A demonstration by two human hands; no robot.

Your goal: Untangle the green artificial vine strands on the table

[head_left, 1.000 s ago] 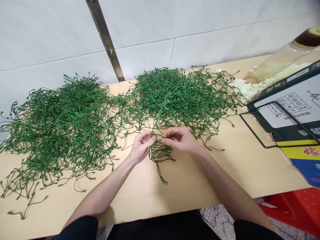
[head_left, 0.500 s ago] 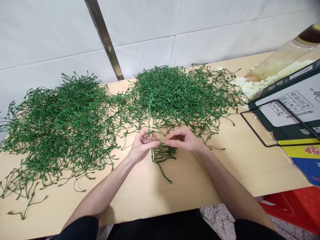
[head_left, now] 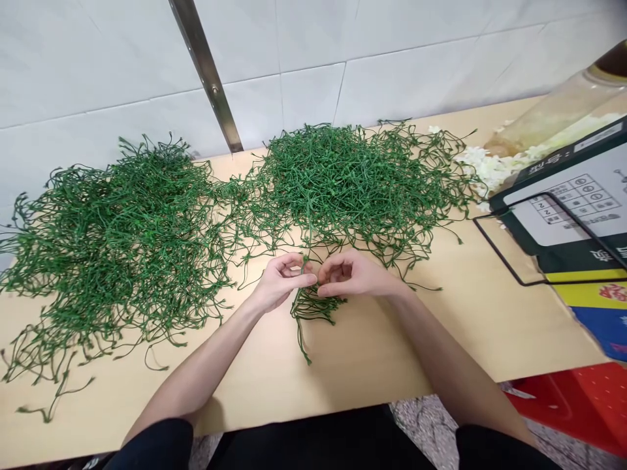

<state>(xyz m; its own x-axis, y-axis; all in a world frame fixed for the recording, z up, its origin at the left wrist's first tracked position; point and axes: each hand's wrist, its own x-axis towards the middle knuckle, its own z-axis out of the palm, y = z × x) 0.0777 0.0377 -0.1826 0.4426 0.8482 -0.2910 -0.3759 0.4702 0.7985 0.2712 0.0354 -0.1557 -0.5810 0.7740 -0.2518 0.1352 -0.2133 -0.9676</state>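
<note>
My left hand (head_left: 283,282) and my right hand (head_left: 350,275) meet at the middle of a light wooden table (head_left: 372,352), both pinched on a small green plastic sprig (head_left: 311,307) whose thin branches hang below my fingers. The sprig's stem runs up into a large heap of the same green stems (head_left: 357,179) just behind my hands. A second, wider heap of green stems (head_left: 117,235) lies to the left.
A white tiled wall with a slanted metal strip (head_left: 206,72) backs the table. At the right are white scraps (head_left: 482,166), a clear plastic bottle (head_left: 553,114), a printed box with a black wire frame (head_left: 563,222), and a red stool (head_left: 582,398) below the edge.
My hands drew closer until the fingertips touch over the sprig. The hanging branches swung slightly left and bunched up under my fingers.
</note>
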